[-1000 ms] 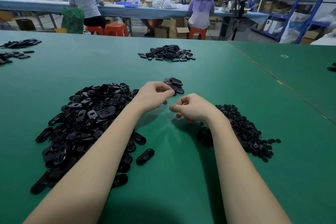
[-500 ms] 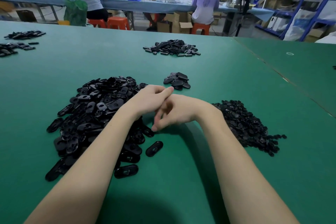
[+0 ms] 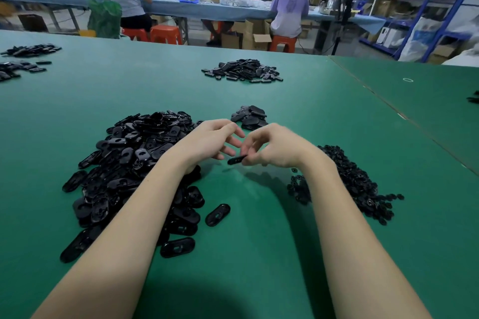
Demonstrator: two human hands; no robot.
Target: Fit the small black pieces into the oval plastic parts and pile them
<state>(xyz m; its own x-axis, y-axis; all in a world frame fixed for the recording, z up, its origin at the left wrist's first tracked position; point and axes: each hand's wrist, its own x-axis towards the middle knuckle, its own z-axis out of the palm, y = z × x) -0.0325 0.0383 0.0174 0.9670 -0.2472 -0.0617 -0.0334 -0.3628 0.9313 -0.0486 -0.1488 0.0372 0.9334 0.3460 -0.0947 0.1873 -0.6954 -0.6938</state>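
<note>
My hands have parted: right hand [image 3: 274, 147] now pinches an oval part [image 3: 237, 160], left hand [image 3: 210, 141] relaxed, fingers loose & empty; fitting comes next, I think.

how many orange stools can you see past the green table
4, all by the far blue bench: two side by side at left, one mostly hidden behind the middle person's legs, one under the purple-shirted person. Others may be hidden.

Oval parts [image 3: 134, 163] left, small pieces [image 3: 355, 181] right.
</note>
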